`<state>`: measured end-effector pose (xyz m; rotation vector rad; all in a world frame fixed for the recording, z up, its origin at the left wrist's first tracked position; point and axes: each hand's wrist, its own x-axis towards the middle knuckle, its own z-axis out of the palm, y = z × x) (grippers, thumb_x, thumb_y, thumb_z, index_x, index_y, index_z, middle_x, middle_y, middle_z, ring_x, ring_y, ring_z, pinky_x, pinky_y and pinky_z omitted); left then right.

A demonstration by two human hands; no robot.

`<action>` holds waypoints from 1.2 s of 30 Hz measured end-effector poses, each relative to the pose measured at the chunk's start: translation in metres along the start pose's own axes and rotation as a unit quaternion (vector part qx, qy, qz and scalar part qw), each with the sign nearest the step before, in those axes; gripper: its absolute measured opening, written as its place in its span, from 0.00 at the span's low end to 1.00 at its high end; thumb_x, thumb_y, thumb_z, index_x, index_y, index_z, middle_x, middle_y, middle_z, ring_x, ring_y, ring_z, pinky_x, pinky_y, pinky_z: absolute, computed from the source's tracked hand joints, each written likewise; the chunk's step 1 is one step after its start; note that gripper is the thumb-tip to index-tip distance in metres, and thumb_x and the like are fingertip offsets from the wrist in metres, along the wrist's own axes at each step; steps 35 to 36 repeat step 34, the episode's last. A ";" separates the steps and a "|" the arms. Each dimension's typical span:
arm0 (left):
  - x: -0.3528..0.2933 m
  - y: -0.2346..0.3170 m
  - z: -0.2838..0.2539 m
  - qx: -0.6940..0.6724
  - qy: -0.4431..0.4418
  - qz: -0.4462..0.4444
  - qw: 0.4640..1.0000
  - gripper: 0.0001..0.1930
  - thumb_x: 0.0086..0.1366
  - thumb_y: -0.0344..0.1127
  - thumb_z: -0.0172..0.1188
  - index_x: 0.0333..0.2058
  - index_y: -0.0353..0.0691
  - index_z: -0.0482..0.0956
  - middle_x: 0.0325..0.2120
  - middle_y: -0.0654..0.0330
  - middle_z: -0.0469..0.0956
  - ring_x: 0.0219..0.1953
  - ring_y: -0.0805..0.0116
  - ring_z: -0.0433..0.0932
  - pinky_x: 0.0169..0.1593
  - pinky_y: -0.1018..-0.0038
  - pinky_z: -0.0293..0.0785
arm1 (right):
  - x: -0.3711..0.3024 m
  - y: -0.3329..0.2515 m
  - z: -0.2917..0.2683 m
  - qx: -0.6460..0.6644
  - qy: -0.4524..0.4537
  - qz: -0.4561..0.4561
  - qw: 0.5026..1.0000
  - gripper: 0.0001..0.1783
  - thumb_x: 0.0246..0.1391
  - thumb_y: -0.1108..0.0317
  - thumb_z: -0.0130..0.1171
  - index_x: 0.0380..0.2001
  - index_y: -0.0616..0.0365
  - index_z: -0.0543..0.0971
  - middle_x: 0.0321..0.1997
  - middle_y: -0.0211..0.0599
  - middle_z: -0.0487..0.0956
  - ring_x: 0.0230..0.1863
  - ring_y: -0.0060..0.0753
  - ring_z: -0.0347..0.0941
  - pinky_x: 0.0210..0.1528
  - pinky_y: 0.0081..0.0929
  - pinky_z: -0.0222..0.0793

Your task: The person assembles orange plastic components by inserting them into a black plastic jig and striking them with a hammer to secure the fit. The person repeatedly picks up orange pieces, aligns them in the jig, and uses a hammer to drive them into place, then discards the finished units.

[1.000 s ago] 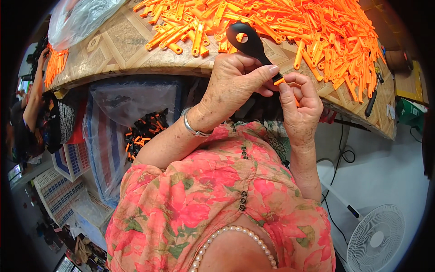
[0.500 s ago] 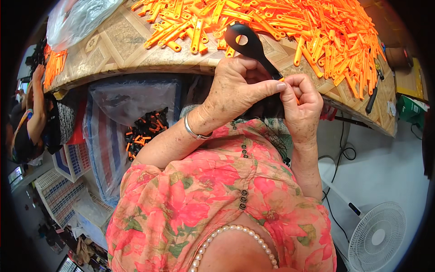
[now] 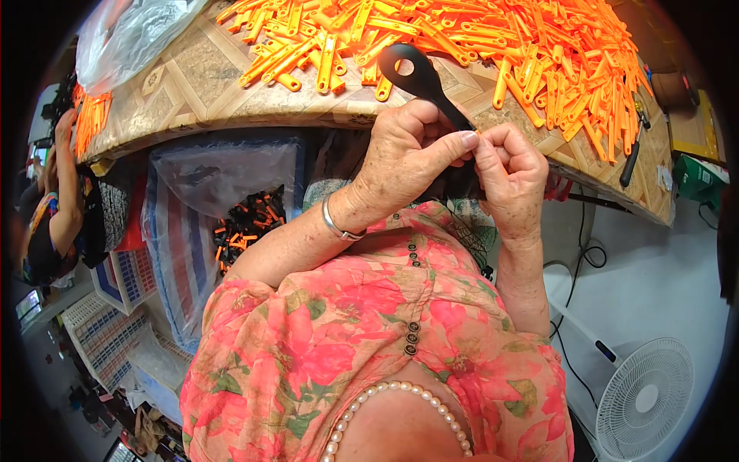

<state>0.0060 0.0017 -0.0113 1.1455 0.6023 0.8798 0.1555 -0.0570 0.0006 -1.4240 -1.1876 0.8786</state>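
Note:
A black spoon-shaped utensil (image 3: 436,91) with a round hole in its broad head slants up to the left, just off the table's near edge. My left hand (image 3: 408,146) is closed around its narrow shaft, thumb pointing right. Against that thumb tip, my right hand (image 3: 514,175) is pinched at the shaft's lower end. Only a sliver of orange shows where the fingertips meet; it looks like an orange plastic handle, mostly hidden in my right fingers. Beyond both hands lies a big heap of orange plastic handles (image 3: 570,69), several with a hole at one end.
The patterned table (image 3: 196,81) has a curved near edge. A clear plastic bag (image 3: 127,42) lies at its far left, a screwdriver-like tool (image 3: 633,158) at its right. Below left, a striped sack (image 3: 181,254) holds black and orange pieces. A white fan (image 3: 645,396) stands lower right. Another person's arm (image 3: 68,177) is far left.
The utensil has turned slightly in my hands, and its head sits a little lower and further left. My fingertips have drawn closer together, covering more of the orange piece.

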 end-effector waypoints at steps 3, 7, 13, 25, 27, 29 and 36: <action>0.000 0.012 -0.008 -0.068 -0.110 0.027 0.991 0.12 0.62 0.25 0.59 0.45 0.32 0.77 0.34 0.59 0.79 0.35 0.75 0.77 0.41 0.78 0.75 | 0.002 -0.019 -0.015 0.092 -0.087 0.002 0.992 0.07 0.55 0.72 0.59 0.26 0.61 0.74 0.17 0.19 0.69 0.19 0.07 0.58 0.22 0.11 0.53; 0.003 0.027 -0.032 -0.137 -0.268 -0.049 0.952 0.21 0.67 0.40 0.54 0.46 0.23 0.75 0.40 0.44 0.78 0.40 0.65 0.80 0.42 0.77 0.76 | 0.009 -0.032 -0.054 0.003 -0.260 0.000 0.966 0.09 0.52 0.68 0.60 0.23 0.61 0.73 0.17 0.21 0.68 0.19 0.10 0.58 0.21 0.15 0.51; 0.002 0.022 -0.049 -0.113 -0.369 -0.213 0.898 0.31 0.64 0.44 0.59 0.57 0.26 0.65 0.41 0.46 0.78 0.42 0.61 0.82 0.43 0.73 0.81 | 0.023 -0.025 -0.040 -0.128 -0.334 0.003 0.934 0.11 0.48 0.66 0.61 0.20 0.61 0.74 0.14 0.27 0.68 0.17 0.17 0.61 0.19 0.22 0.57; -0.033 0.003 -0.018 -0.025 -0.122 -0.240 0.963 0.19 0.67 0.28 0.49 0.57 0.32 0.69 0.34 0.57 0.78 0.26 0.76 0.76 0.31 0.83 0.72 | 0.027 -0.013 -0.025 -0.361 -0.171 -0.196 0.895 0.09 0.43 0.62 0.62 0.27 0.55 0.82 0.30 0.36 0.80 0.37 0.39 0.77 0.39 0.36 0.71; -0.035 -0.002 -0.016 -0.058 -0.121 -0.216 0.967 0.20 0.67 0.28 0.50 0.57 0.32 0.68 0.34 0.56 0.78 0.27 0.75 0.76 0.31 0.82 0.73 | 0.027 -0.014 -0.027 -0.376 -0.169 -0.217 0.885 0.09 0.42 0.63 0.62 0.27 0.55 0.82 0.31 0.35 0.79 0.41 0.38 0.76 0.40 0.36 0.71; -0.033 -0.005 -0.014 -0.079 -0.122 -0.196 0.970 0.20 0.67 0.29 0.50 0.58 0.32 0.68 0.34 0.56 0.78 0.27 0.75 0.77 0.33 0.82 0.74 | 0.030 -0.018 -0.031 -0.372 -0.170 -0.236 0.881 0.09 0.41 0.64 0.63 0.27 0.55 0.82 0.33 0.34 0.79 0.44 0.37 0.74 0.41 0.36 0.71; -0.037 -0.002 -0.020 -0.082 -0.127 -0.207 0.967 0.21 0.67 0.29 0.51 0.59 0.35 0.67 0.36 0.55 0.78 0.29 0.72 0.78 0.39 0.77 0.76 | 0.031 -0.017 -0.029 -0.346 -0.101 -0.279 0.890 0.16 0.37 0.63 0.66 0.34 0.54 0.82 0.45 0.37 0.78 0.50 0.37 0.73 0.53 0.31 0.68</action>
